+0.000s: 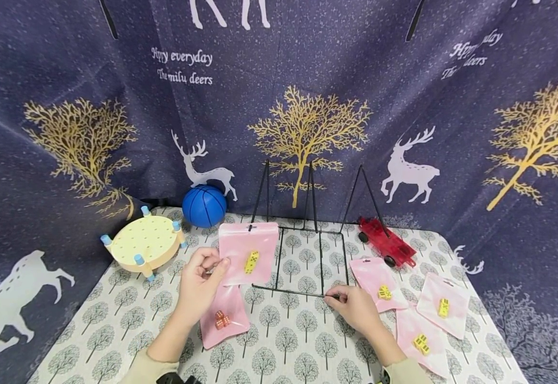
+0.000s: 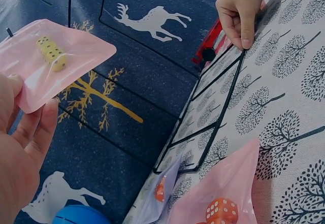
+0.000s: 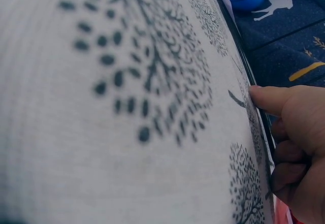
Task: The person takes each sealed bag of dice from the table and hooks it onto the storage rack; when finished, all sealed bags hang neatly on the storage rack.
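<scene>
My left hand point(image 1: 203, 285) pinches the edge of a pink zip bag point(image 1: 233, 268) with yellow dice point(image 1: 252, 262) showing through it. The bag's hang hole is at the tip of the left prong of a black wire display rack point(image 1: 300, 293); whether the prong passes through it I cannot tell. At the rack's front right, my right hand point(image 1: 353, 308) pinches the bottom rail between thumb and curled fingers. Below the raised bag, a pink bag of orange-red dice point(image 1: 233, 332) lies on the cloth. The left wrist view shows another bag with an orange die point(image 2: 160, 189) behind that one.
Several pink bags of yellow dice, one of them a bag point(image 1: 372, 274) beside the rack, lie at the right. Behind them sits a red toy car point(image 1: 387, 242). A blue ball point(image 1: 204, 206) and a yellow round stand with blue feet point(image 1: 142, 242) are at the back left.
</scene>
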{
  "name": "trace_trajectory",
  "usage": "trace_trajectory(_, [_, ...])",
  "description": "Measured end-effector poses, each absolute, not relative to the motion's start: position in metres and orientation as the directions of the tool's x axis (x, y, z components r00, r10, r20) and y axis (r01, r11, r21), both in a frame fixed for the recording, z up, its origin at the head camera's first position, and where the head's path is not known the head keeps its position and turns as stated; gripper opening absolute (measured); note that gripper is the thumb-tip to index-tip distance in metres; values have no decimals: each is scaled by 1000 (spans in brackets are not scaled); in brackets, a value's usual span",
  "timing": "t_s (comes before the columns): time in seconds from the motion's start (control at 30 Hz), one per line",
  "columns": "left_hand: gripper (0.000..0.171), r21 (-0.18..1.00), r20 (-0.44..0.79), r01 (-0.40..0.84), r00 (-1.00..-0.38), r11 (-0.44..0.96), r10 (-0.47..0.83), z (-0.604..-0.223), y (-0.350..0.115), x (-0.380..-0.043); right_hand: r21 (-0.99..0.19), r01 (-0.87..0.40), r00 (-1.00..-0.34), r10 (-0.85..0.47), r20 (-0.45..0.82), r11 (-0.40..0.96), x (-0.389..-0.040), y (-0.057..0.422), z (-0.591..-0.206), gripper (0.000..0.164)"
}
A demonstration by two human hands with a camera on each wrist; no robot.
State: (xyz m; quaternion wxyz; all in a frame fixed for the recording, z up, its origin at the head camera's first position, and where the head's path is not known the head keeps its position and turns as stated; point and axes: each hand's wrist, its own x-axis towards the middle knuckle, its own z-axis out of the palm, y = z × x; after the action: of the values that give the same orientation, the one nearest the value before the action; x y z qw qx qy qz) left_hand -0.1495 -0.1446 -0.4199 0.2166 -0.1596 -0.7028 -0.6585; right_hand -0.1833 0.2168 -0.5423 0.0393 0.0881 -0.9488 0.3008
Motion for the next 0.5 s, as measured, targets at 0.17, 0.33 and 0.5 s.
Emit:
trace_trajectory(0.17, [13, 870, 492, 488, -867, 63, -78, -421, -143, -153, -564, -188, -982, -142, 125, 804, -184, 217, -542, 9])
trace_trajectory(0.33, [14, 895, 445, 442, -890, 57, -96, -423, -140, -160, -564, -188, -982, -143, 124, 804, -184, 217, -542, 10])
trace_trajectory(0.5, [15, 909, 415, 415, -902, 27, -120, -423, -136, -170, -563, -190, -982, -144, 125, 804, -183, 217, -542, 9])
